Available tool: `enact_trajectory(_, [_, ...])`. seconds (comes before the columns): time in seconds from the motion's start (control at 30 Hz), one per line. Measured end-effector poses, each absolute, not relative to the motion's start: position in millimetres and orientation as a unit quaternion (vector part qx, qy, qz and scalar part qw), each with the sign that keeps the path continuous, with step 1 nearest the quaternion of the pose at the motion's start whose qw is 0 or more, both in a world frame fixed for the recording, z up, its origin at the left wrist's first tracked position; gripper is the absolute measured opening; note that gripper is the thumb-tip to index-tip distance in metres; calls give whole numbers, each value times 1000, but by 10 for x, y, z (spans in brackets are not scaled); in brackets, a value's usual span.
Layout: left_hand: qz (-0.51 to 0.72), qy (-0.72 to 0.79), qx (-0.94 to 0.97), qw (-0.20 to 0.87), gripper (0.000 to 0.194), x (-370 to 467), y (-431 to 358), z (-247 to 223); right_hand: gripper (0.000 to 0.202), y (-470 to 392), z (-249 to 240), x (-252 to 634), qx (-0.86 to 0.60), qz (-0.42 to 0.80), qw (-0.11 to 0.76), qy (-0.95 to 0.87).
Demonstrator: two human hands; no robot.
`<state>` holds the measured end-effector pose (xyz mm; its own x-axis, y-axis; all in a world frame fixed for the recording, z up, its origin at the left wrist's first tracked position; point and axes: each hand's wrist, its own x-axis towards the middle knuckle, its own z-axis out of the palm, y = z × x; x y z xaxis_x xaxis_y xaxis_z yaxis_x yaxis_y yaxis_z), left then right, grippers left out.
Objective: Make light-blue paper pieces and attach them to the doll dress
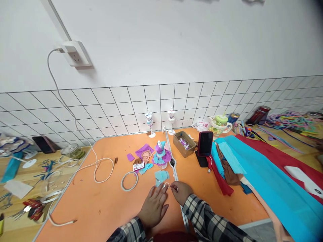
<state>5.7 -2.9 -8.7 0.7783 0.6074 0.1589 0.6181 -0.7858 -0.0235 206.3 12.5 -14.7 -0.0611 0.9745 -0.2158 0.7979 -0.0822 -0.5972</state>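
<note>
Flat on the orange table, my left hand has its fingers spread, with the fingertips at a small white loop. Close on its right, my right hand is closed, thumb and fingers pinched at the loop's right side; what they hold is too small to name. Just beyond the fingertips lies a light blue fabric piece. A small dress form in purple and blue fabric stands behind it. Purple scraps and a white label card lie to its left, near a white tape roll.
Two small dress forms stand by the tiled wall. A cardboard box, a phone on a stand and blue fabric are at right. A white cable crosses the left side of the orange table.
</note>
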Motion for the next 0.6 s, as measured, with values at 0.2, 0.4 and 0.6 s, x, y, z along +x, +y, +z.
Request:
enact_trajectory(0.2, [-74,-325,-943,17,37,56,-30,-83,23,148,-165,2172,-682,294,125,-657])
enact_trajectory(0.4, [-74,-333,-940,22,36,67,-56,-96,23,130,-143,2203,-670,288,129,-672])
enact_trajectory(0.6, [-76,-338,-938,14,32,95,-82,-49,24,102,-121,2088,-660,286,134,-681])
